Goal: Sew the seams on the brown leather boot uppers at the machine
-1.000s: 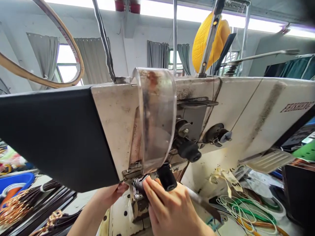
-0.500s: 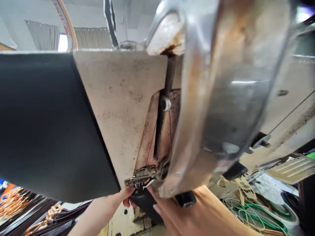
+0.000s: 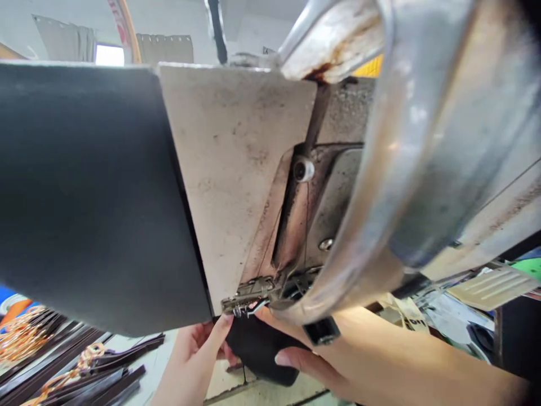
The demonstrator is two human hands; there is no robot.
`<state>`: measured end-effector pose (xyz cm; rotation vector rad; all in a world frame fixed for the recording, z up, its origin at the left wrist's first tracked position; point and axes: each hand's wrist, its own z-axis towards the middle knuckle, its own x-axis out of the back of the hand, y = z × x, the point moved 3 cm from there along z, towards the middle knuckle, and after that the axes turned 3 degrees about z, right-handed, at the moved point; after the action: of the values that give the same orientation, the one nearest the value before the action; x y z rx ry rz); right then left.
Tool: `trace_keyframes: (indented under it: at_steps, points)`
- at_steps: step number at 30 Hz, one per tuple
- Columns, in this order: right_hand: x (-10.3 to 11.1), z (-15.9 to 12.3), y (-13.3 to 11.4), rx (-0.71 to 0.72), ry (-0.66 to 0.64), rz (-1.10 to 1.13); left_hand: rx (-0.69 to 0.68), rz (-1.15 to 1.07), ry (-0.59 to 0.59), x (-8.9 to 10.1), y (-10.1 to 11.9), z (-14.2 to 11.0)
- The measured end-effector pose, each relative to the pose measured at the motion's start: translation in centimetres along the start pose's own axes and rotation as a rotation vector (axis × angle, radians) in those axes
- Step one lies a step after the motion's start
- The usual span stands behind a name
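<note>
A smooth black piece, leather-like [image 3: 264,347], lies between my hands beneath a small metal mechanism [image 3: 249,299] of a worn machine [image 3: 240,141]. My left hand [image 3: 196,352] pinches its left edge, thumb on top just below the mechanism, the other fingers partly hidden underneath. My right hand [image 3: 359,349] is on the right side, its thumb on the lower edge and an index finger stretched toward the mechanism. A curved metal arm or guard [image 3: 367,220] hides part of that hand. Thin threads run down the machine to the mechanism.
A large dark panel [image 3: 93,197] fills the left side. Bundles of dark strips [image 3: 114,378] and orange-brown cords [image 3: 29,332] lie at lower left. A small black block [image 3: 322,331] juts out above my right wrist. A slotted beige plate [image 3: 492,287] is at right.
The view has shifted, so the machine's upper part appears further right. More of the black piece shows between my hands, and my right thumb now lies on its lower edge.
</note>
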<state>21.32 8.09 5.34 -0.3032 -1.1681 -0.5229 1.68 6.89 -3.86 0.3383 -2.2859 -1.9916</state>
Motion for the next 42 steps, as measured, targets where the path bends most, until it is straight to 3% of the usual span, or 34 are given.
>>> trace_keyframes:
  at_steps: [3, 5, 8, 12, 22, 27, 33, 42]
  points:
    - [-0.1, -0.5, -0.8, 0.08, 0.069, -0.064, -0.003, -0.009, 0.015, 0.3, 0.1, 0.3]
    - [-0.3, -0.6, -1.7, 0.066, 0.158, -0.153, -0.001, -0.003, 0.033, 0.6, 0.1, 0.5]
    - [-0.3, -0.5, -2.6, 0.028, 0.181, -0.243, 0.005, 0.022, 0.043, 0.8, 0.1, 0.6]
    - [0.0, -0.2, -2.6, 0.057, 0.141, -0.186, 0.001, 0.065, 0.02, 0.4, -0.2, 0.6]
    - [0.4, -0.1, -1.8, -0.021, 0.275, -0.043, 0.037, 0.064, -0.016, 0.6, -1.5, 1.5]
    - [-0.6, 0.3, -1.6, -0.005, 0.338, -0.09, 0.036, 0.078, -0.004, 0.8, -1.5, 1.8]
    - [-3.0, 0.5, -1.7, 0.066, 0.208, -0.19, 0.056, 0.058, 0.002, 1.1, -1.5, 2.1]
    - [-2.2, 0.9, -3.1, 0.002, -0.023, -0.112, 0.095, 0.039, 0.079, 1.5, -0.4, 2.2]
